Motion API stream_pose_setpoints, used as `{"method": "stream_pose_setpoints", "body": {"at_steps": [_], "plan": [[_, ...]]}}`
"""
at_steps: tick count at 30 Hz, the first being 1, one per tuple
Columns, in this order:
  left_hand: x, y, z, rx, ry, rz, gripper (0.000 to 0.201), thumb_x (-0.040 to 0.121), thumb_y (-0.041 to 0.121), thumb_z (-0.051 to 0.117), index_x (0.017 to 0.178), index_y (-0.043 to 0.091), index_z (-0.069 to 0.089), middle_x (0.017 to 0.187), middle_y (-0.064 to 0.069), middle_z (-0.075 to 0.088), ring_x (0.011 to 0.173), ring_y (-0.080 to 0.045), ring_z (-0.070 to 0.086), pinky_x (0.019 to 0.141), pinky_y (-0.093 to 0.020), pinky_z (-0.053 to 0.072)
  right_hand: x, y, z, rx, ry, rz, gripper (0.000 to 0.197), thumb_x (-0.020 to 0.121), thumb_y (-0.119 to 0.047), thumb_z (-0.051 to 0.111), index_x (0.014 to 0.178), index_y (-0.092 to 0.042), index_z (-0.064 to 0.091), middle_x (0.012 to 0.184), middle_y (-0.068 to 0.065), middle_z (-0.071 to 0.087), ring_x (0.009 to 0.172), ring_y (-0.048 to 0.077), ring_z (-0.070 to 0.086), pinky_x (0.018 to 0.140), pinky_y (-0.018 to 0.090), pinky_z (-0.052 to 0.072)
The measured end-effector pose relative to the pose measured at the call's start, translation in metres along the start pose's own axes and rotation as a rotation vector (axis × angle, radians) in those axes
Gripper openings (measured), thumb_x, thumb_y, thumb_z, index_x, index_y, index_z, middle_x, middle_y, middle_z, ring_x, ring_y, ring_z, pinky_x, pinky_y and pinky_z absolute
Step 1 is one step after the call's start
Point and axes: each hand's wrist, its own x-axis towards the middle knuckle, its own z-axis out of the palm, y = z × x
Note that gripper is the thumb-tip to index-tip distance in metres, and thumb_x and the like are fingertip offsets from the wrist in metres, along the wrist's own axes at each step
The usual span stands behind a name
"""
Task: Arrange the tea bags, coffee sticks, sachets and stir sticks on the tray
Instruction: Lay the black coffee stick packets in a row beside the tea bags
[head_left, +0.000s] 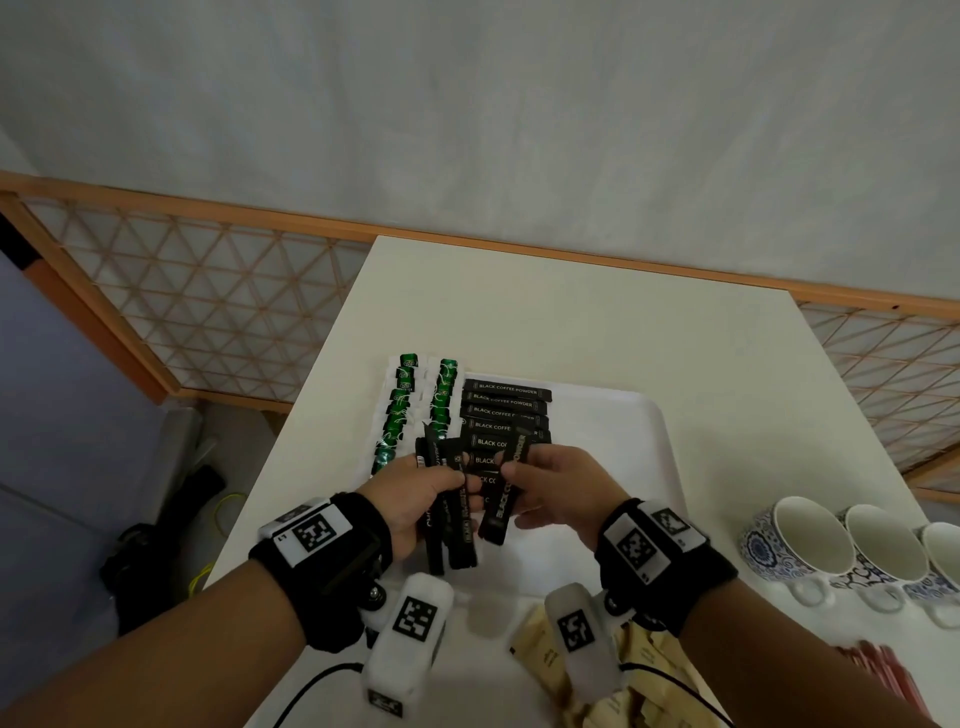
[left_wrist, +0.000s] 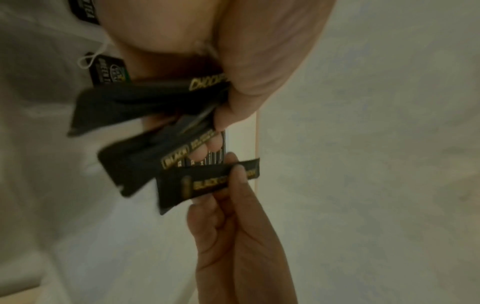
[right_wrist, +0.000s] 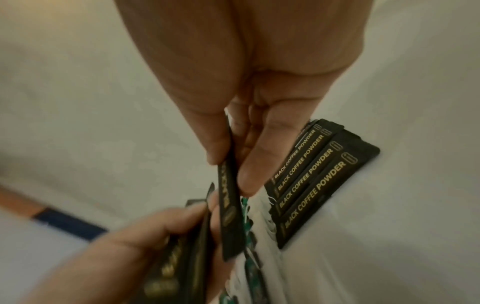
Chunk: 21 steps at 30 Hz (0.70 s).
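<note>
My left hand (head_left: 415, 493) grips a fanned bundle of black coffee sticks (head_left: 452, 519) above the white tray (head_left: 623, 431). My right hand (head_left: 550, 483) pinches one black coffee stick (head_left: 506, 493) between thumb and fingers, right beside that bundle. The left wrist view shows the bundle (left_wrist: 145, 115) and the pinched stick (left_wrist: 207, 183); the right wrist view shows the pinched stick (right_wrist: 231, 216) too. A row of black coffee sticks (head_left: 506, 410) lies flat on the tray, with two columns of green tea bags (head_left: 415, 410) to its left.
Beige sachets (head_left: 639, 670) lie piled at the table's near edge, with reddish stir sticks (head_left: 883, 670) to their right. Three patterned cups (head_left: 852, 551) stand at the right. A wooden lattice screen (head_left: 208, 301) runs behind the table.
</note>
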Motion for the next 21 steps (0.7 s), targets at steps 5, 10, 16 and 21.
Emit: {"method": "stream_pose_setpoints", "body": {"at_steps": [5, 10, 16, 21], "plan": [[-0.002, -0.003, -0.001, 0.052, 0.034, -0.055, 0.013, 0.089, 0.017, 0.065, 0.082, 0.006, 0.062, 0.064, -0.008, 0.056, 0.053, -0.017, 0.052, 0.049, -0.026, 0.051, -0.006, -0.001, -0.006, 0.169, 0.022, 0.022, 0.019, 0.090, -0.013, 0.061, 0.107, -0.005, 0.063, 0.090, 0.015, 0.071, 0.070, 0.023, 0.069, 0.057, 0.025, 0.054], [-0.008, -0.005, 0.001, 0.104, -0.036, -0.059, 0.012, 0.082, 0.012, 0.072, 0.087, 0.007, 0.062, 0.065, -0.008, 0.060, 0.054, -0.016, 0.055, 0.045, -0.022, 0.047, -0.008, 0.002, -0.009, 0.204, 0.064, 0.013, 0.012, 0.088, -0.013, 0.063, 0.098, -0.006, 0.064, 0.081, 0.013, 0.070, 0.067, 0.022, 0.067, 0.058, 0.026, 0.055], [-0.008, -0.004, -0.002, 0.150, 0.019, -0.009, 0.022, 0.080, -0.007, 0.067, 0.085, 0.010, 0.054, 0.064, -0.009, 0.059, 0.054, -0.018, 0.055, 0.042, -0.022, 0.045, -0.010, 0.007, -0.016, 0.312, 0.163, -0.009, 0.013, 0.089, -0.015, 0.062, 0.097, -0.005, 0.062, 0.074, 0.009, 0.066, 0.062, 0.021, 0.066, 0.057, 0.029, 0.057], [-0.010, -0.003, -0.011, 0.177, 0.078, 0.022, 0.021, 0.081, -0.006, 0.066, 0.082, 0.011, 0.053, 0.060, -0.009, 0.055, 0.048, -0.017, 0.053, 0.040, -0.021, 0.043, -0.017, 0.018, -0.033, 0.184, 0.167, 0.059, 0.013, 0.088, -0.014, 0.063, 0.095, -0.003, 0.066, 0.072, 0.007, 0.064, 0.059, 0.016, 0.061, 0.056, 0.026, 0.055]]}}
